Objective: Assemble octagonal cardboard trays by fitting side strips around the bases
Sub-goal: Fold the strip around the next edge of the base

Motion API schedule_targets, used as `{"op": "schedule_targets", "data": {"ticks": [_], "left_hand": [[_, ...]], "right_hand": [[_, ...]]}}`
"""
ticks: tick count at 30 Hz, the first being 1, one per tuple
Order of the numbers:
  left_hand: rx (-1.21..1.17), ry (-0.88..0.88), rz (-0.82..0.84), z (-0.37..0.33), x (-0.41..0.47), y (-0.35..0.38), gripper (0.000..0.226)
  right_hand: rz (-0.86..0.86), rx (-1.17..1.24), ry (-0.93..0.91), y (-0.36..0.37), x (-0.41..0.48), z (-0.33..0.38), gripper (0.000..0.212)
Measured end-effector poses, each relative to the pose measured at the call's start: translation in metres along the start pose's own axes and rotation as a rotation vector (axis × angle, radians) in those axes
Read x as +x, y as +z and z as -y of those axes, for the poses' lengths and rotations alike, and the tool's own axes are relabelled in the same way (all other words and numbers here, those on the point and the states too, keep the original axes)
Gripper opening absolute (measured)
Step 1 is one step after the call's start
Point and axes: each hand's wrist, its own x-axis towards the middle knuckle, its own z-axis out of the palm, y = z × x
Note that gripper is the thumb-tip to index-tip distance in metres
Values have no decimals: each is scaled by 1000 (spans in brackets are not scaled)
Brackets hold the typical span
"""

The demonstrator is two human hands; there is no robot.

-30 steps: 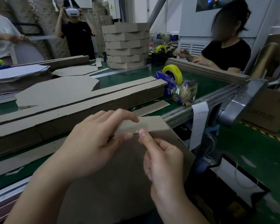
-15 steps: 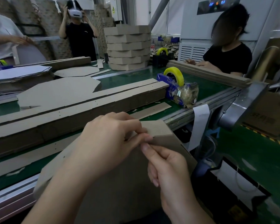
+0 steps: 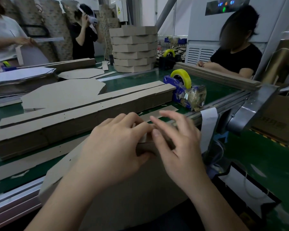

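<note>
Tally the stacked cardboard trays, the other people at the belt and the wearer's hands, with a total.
Brown octagonal cardboard trays, stacked: 6
Other people (person in white shirt, person with headset, person in black at right): 3
Wearer's bare hands (left hand gripping brown cardboard strip, right hand): 2
Total: 11

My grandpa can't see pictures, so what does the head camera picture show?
Two bare hands work a big brown cardboard piece at the edge of a green table: the left hand grips its folded top edge, the blurred right hand touches it. Behind lie long cardboard strips, a blue tape dispenser with a yellow roll, and stacked trays.
</note>
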Motion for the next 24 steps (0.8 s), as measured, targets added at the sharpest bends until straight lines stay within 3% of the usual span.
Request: {"op": "schedule_targets", "data": {"ticks": [4, 7, 10, 16, 24], "left_hand": [[-90, -8, -57, 16, -13, -3, 59], [-355, -191, -109, 41, -36, 0, 72], [-618, -298, -181, 52, -49, 5, 68], [-524, -203, -212, 41, -31, 1, 63], [-375, -95, -32, 31, -19, 6, 50]], "right_hand": [[19, 3, -38, 3, -1, -9, 40], [21, 100, -10, -1, -1, -23, 42], [51, 152, -10, -4, -2, -33, 44], [98, 304, 92, -4, -9, -49, 40], [133, 467, 170, -11, 1, -74, 34]]}}
